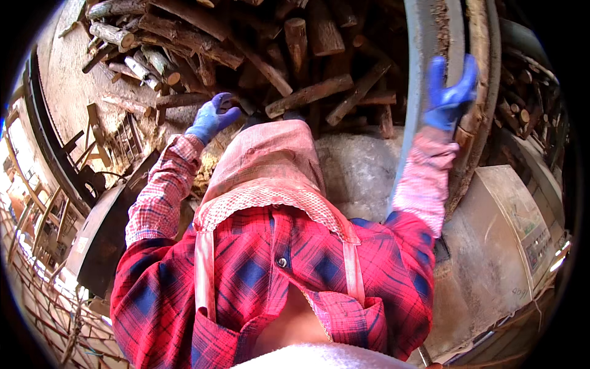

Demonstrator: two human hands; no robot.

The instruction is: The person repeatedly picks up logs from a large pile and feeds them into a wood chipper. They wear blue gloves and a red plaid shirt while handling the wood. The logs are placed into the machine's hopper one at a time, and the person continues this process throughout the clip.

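Note:
My left hand [212,119], in a blue glove, hovers beside the apron with its thumb and fingers curved apart and nothing visible between them. A heap of cut logs [310,95] lies just ahead of it. Farther right, my right hand [452,98], gloved in blue too, reaches over a long grey metal trough [419,80]. Its thumb and fingers are spread, and the fingers lie against or just over a long barked log [476,117] that runs along the trough. Whether they press on this log I cannot tell.
Grey metal housing [476,270] flanks me at the right, with a panel [516,215] on it. A dark metal guard [101,227] stands at the left. More stacked logs [522,114] lie beyond the trough. Wood scraps litter the floor [70,61] at far left.

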